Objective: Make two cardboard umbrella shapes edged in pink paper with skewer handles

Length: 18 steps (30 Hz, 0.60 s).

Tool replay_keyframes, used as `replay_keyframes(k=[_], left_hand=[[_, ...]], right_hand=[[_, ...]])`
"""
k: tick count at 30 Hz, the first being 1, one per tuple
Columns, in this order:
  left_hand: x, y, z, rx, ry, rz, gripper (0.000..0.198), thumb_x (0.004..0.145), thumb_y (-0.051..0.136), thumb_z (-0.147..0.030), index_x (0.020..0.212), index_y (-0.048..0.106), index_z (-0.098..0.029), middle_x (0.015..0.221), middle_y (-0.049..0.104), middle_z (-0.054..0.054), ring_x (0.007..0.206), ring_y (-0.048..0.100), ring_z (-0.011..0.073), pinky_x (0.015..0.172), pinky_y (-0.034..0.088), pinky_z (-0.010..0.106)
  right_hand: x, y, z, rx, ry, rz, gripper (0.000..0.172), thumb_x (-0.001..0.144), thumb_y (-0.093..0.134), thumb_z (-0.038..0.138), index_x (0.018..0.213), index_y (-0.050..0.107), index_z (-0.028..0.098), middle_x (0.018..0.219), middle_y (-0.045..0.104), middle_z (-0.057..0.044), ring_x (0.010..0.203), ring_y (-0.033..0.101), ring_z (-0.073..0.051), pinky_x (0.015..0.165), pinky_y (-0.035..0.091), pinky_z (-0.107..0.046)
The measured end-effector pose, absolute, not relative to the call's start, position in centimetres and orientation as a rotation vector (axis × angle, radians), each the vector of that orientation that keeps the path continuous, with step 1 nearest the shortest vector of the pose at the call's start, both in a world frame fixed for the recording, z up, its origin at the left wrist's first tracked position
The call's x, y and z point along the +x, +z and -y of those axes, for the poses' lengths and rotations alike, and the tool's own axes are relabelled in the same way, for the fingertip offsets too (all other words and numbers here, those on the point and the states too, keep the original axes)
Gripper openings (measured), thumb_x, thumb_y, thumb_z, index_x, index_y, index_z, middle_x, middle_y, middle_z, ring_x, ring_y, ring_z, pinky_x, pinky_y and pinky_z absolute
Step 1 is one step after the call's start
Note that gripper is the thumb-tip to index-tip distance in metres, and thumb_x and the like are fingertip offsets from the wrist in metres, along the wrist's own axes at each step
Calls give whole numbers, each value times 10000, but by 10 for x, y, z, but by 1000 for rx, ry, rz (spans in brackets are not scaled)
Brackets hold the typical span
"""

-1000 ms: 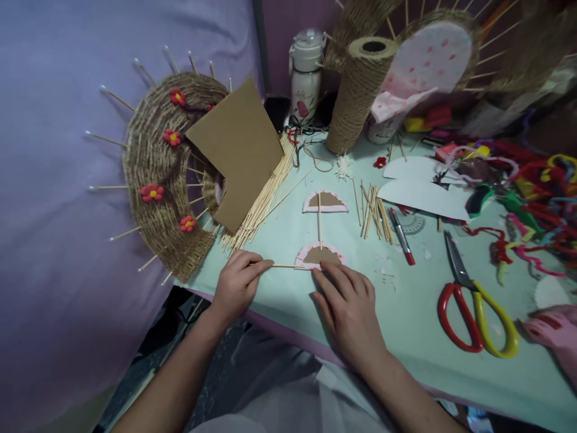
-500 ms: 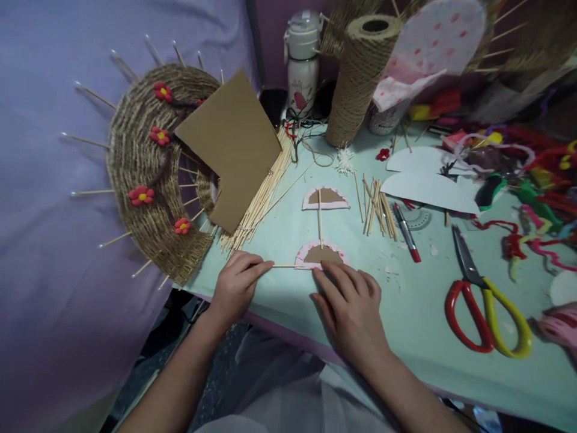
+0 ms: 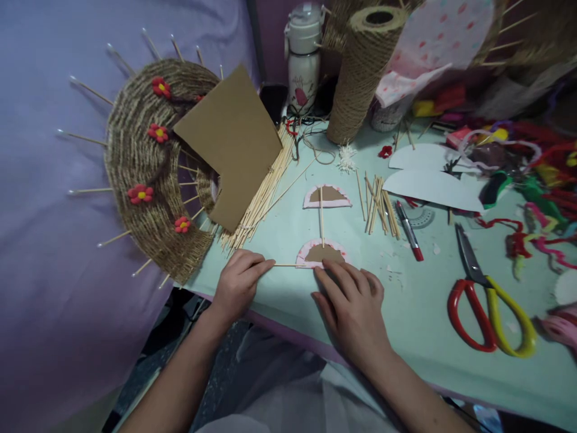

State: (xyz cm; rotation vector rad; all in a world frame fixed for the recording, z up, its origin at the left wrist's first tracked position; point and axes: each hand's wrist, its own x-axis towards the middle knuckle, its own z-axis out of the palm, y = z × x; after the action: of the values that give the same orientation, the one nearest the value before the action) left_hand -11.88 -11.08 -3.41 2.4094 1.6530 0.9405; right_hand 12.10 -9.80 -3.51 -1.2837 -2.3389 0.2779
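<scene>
My left hand (image 3: 240, 281) is closed, pinching one end of a thin wooden stick (image 3: 285, 264) between thumb and fingers. The stick's other end lies on the straight edge of a cardboard half-circle (image 3: 311, 249) edged with pink patterned fabric. My right hand (image 3: 354, 300) rests its fingertips on that half-circle's lower right side, fingers stretched out and thumb apart. Another stick (image 3: 321, 218) runs upright from this piece to a second, matching cardboard half-circle (image 3: 331, 195) farther back. My right fingers hide part of the nearer piece.
Left stands a twine-wrapped ring (image 3: 130, 144) with red flowers, a brown cardboard sheet (image 3: 234, 138) leaning over it. Behind are a bundle of sticks (image 3: 265, 195), a bottle (image 3: 303, 66) and a twine roll (image 3: 365, 72). Right lie short sticks (image 3: 374, 207), a marker (image 3: 409, 231) and scissors (image 3: 484, 294).
The camera view has shifted slightly. Both hands, the stick and the half-circles keep nearly the same places relative to each other.
</scene>
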Motion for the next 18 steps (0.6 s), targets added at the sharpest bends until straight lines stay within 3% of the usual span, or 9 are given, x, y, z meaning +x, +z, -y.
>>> replay_keyframes(k=[18], left_hand=[[-118,-34,111,2400,932,-1648,268,892,474,-57,1017,682,-171,843,650,73,816,531,171,733,452,316]], right_hand=[[121,-36,98,-1291,264,2329,309,909,551,332,1185,613,207,1233,641,-75,1121,511,-259,966,278,-454]])
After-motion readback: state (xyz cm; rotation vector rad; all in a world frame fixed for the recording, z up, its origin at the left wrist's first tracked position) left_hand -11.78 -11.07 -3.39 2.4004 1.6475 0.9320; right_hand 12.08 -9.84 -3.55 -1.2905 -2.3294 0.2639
